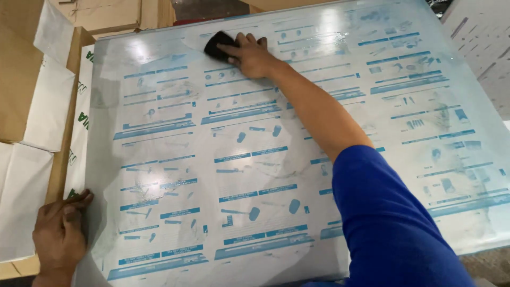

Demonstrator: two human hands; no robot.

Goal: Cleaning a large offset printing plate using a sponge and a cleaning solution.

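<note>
A large shiny metal printing plate (329, 175) with blue printed panels of tool pictures lies flat in front of me and fills most of the view. My right hand (248, 55), on an arm in a blue sleeve, reaches to the plate's far edge and presses a black sponge (219, 43) against its surface. Wet, streaky patches show across the left and middle of the plate. My left hand (59, 234) rests on the plate's near left edge, fingers flat on it, holding nothing.
Sheets of white paper (32, 159) and brown cardboard (16, 64) lie stacked to the left of the plate. More cardboard (106, 13) sits beyond the far edge. Another pale printed sheet (483, 48) lies at the far right.
</note>
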